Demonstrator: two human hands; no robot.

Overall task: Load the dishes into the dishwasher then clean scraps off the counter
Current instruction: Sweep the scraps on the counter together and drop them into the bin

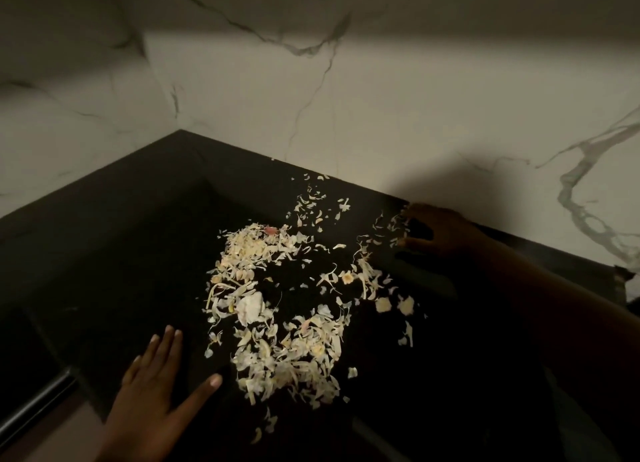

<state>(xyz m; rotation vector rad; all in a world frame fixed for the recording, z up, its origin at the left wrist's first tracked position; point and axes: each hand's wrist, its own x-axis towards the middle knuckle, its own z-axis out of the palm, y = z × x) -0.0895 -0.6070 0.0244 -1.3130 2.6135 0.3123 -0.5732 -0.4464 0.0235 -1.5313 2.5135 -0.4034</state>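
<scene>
Pale peel scraps (277, 323) lie scattered over the black counter (121, 247), thickest in a ring-shaped heap at the middle, with a thin trail toward the back wall. My left hand (156, 389) lies flat on the counter at the heap's near left side, fingers straight and spread. My right hand (440, 231) reaches to the far right by the wall, fingers spread and touching the outermost scraps. Neither hand holds anything. No dishes or dishwasher are in view.
White marble-patterned walls (346, 98) meet in a corner behind the counter. The counter's front edge (79, 396) runs at the lower left, with a dark bar handle (38, 406) below it. The room is dim.
</scene>
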